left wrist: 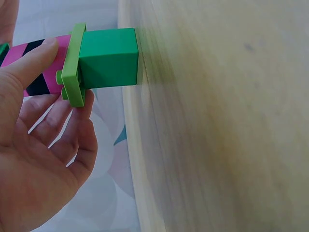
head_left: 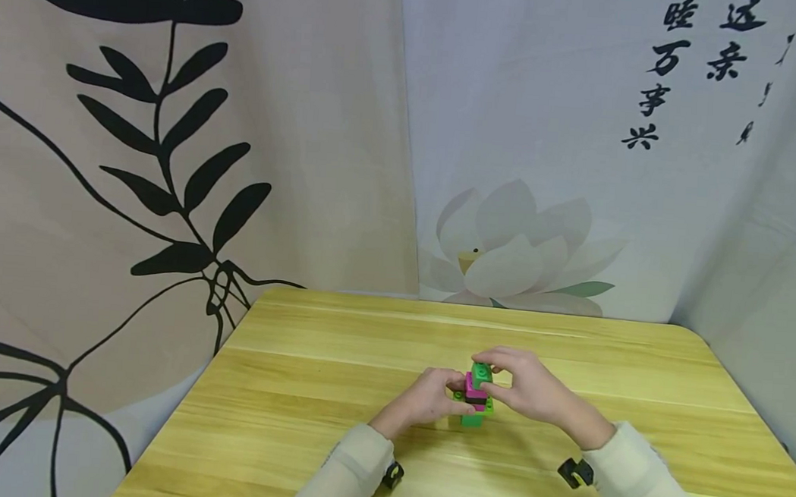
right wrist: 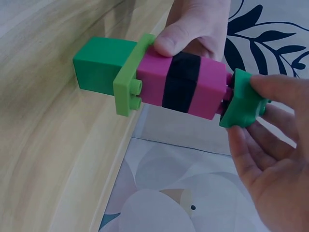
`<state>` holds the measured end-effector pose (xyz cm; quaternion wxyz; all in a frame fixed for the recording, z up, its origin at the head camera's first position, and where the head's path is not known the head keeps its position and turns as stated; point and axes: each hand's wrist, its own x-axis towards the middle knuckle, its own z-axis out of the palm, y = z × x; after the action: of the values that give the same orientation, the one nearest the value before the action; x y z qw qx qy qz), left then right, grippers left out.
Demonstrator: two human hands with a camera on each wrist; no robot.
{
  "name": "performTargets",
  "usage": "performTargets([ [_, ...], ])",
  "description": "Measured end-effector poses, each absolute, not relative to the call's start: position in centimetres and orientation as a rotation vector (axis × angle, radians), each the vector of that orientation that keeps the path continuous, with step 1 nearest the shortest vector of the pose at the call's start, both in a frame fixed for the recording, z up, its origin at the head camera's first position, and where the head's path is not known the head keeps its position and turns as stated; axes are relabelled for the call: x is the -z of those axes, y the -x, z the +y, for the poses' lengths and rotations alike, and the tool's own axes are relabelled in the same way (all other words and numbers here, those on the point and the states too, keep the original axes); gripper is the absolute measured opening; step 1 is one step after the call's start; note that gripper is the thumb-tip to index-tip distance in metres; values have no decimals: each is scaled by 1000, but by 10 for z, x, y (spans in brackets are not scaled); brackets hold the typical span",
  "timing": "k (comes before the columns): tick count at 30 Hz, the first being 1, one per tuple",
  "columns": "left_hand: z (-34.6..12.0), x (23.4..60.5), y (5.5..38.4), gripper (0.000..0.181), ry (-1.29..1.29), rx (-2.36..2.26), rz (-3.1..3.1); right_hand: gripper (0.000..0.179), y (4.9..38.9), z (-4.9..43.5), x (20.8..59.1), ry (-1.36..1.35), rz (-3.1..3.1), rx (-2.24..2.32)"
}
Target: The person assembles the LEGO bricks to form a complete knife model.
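A stack of toy building blocks stands upright on the table (head_left: 336, 366). Its base is a green block (right wrist: 101, 67), topped by a lime-green plate (right wrist: 123, 94) whose studded ends stick out. Above that come pink blocks (right wrist: 153, 79) with a black band (right wrist: 182, 81) between them. My left hand (head_left: 433, 395) grips the pink and black part, its thumb across the near side. At the top, my right hand (head_left: 529, 386) pinches a small green brick (right wrist: 240, 99) between thumb and fingers. In the right wrist view this brick sits tilted, and pink studs show in a gap beneath it.
Behind the table's far edge hangs a curtain (head_left: 335, 161) printed with dark leaves, a pale lotus and black characters. A black strap piece (head_left: 575, 473) sits by the right cuff, and another (head_left: 393, 475) by the left cuff.
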<state>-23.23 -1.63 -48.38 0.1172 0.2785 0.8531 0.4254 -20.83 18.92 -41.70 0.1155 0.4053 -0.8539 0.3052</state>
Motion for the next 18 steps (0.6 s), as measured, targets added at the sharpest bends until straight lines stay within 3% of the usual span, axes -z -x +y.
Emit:
performTargets([
  [18,-17,484,232,22,-842,-1265,2482,37,208,184,425,-1098,-2553,-1048],
])
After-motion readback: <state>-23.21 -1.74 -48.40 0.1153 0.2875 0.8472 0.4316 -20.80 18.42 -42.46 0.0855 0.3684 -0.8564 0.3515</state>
